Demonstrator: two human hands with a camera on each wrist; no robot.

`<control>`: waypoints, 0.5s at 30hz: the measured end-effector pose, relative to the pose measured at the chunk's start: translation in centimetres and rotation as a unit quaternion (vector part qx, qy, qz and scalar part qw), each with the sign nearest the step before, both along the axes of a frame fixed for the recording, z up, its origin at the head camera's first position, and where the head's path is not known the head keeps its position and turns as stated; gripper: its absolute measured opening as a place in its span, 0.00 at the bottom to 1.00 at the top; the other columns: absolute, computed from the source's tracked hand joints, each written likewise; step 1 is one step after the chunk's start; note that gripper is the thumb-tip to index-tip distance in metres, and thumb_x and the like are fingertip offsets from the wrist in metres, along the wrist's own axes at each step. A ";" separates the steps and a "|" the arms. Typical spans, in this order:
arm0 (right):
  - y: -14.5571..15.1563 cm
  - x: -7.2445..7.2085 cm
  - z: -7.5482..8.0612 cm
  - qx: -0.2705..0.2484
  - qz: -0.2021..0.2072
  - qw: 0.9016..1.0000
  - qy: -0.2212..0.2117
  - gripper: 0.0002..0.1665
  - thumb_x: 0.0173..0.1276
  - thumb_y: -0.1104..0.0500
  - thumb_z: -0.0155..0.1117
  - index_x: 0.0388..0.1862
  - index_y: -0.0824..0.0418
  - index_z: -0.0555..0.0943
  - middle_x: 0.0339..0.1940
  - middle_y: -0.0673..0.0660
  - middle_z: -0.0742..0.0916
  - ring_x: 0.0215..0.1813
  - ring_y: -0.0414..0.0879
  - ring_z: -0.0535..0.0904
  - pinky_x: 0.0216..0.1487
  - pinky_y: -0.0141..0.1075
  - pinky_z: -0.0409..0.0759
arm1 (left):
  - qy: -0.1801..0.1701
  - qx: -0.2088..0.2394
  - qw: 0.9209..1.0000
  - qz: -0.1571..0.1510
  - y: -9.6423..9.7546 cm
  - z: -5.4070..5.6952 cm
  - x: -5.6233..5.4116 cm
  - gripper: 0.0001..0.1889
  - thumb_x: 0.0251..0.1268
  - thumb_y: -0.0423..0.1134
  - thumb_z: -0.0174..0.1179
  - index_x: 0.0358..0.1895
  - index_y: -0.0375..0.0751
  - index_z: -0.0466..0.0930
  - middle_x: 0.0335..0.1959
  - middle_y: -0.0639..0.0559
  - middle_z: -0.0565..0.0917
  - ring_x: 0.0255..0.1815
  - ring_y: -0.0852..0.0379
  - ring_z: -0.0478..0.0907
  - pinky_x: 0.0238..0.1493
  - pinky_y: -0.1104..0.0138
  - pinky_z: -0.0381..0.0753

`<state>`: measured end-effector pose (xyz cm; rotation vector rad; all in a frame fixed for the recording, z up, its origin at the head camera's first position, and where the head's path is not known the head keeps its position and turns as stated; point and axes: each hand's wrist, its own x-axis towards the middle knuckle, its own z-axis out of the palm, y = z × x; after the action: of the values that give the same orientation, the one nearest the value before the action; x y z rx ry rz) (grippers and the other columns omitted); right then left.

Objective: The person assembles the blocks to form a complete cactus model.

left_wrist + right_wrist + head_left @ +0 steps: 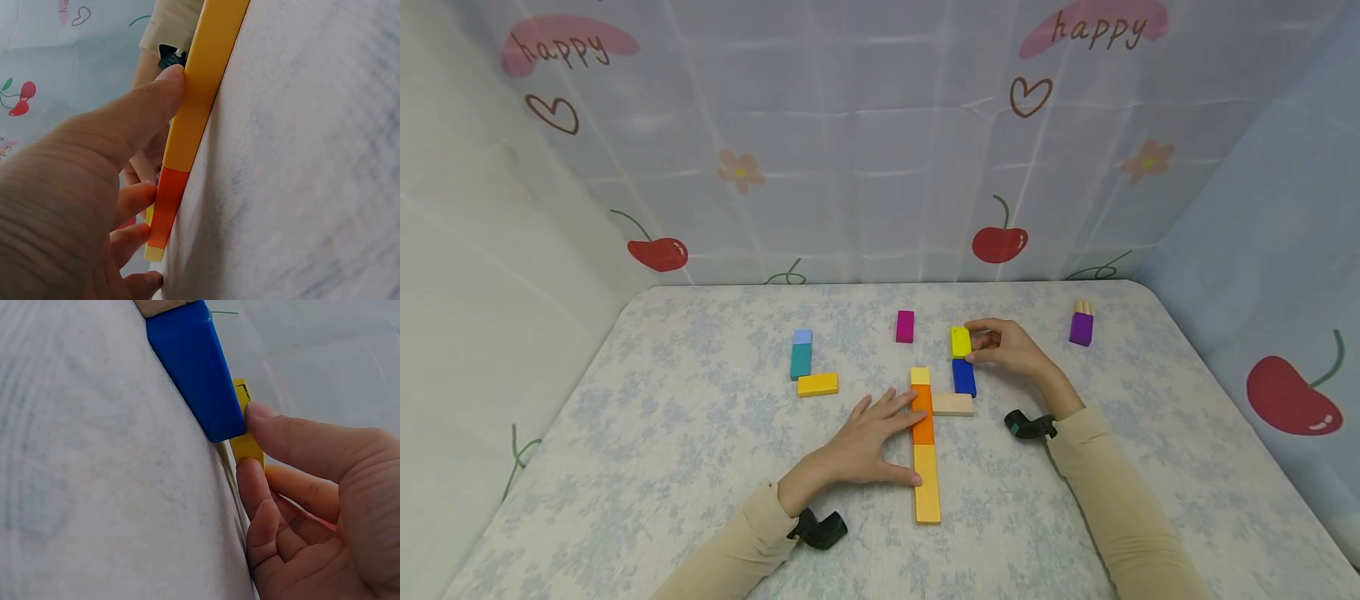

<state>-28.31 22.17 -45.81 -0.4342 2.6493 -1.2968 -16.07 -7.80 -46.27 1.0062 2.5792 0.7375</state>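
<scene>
Pinched between the thumb and fingers of my right hand [1011, 346] is a bright yellow block [960, 342]. It stands end to end with a blue block [964, 377], which the right wrist view shows close by the thumb. Below that, a plain wooden block [952, 405] lies crosswise, reaching to a column of blocks. The column runs from a pale yellow block [920, 376] through an orange block [922, 425] to a long golden block [927, 492]. My left hand [865, 442] lies spread over its left side, thumb against the golden block and fingertips at the orange one.
Farther left, a light blue block [802, 337], a teal block [801, 362] and a yellow-orange block [817, 384] form a bent row. A magenta block [905, 327] lies at the back. A purple piece with pale sticks [1081, 328] stands back right, before a printed curtain [865, 167].
</scene>
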 end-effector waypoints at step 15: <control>-0.1 -0.1 -0.2 0.003 0.010 1.000 -0.004 0.34 0.60 0.63 0.73 0.65 0.68 0.74 0.45 0.65 0.84 0.40 0.49 0.78 0.44 0.30 0.78 | 0.008 -0.001 1.000 0.000 0.0 -0.1 0.0 0.46 0.53 0.66 0.66 0.75 0.56 0.62 0.81 0.57 0.49 0.82 0.47 0.40 0.77 0.43 0.37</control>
<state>-28.38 22.11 -46.01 -0.4524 2.6347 -1.2820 -16.07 -7.78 -46.34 1.0152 2.5943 0.7297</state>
